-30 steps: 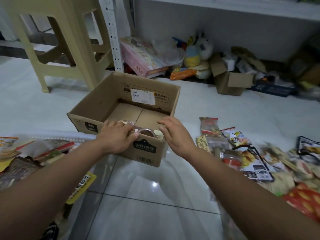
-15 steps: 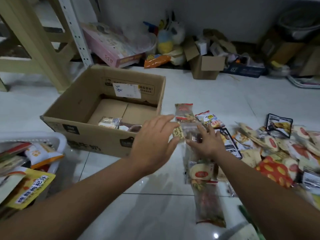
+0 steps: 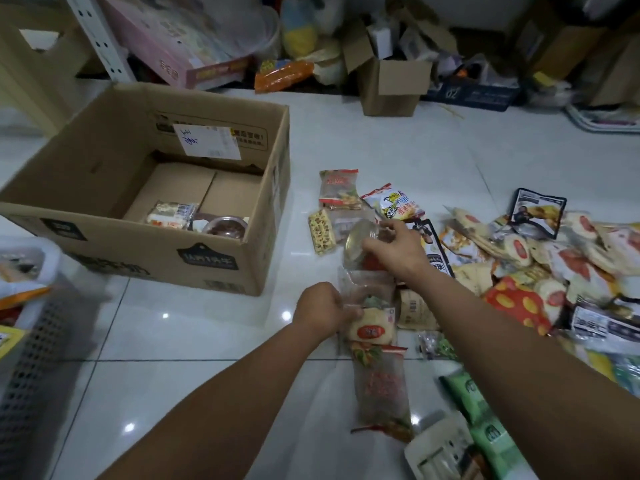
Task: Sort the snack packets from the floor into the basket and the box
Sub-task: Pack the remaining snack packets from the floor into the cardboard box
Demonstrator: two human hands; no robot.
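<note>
Snack packets (image 3: 519,258) are lying heaped on the floor to the right of the box (image 3: 138,265); two more are sitting inside the box. Basket (image 3: 31,341) is standing to the box's left. Right hand (image 3: 398,247), right of the box, is gripping a clear round cup (image 3: 360,242), fingers curled over it. Left hand (image 3: 322,311), off the box's near right corner, is pinching a clear cake packet (image 3: 372,327), fingers curled.

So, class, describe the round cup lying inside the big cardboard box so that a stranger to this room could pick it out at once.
Start at the big open cardboard box, left of the snack pile. Look inside, at its near right corner: the round cup sits there. Unlike the flat white packet beside it, it is round with a dark reddish top.
</note>
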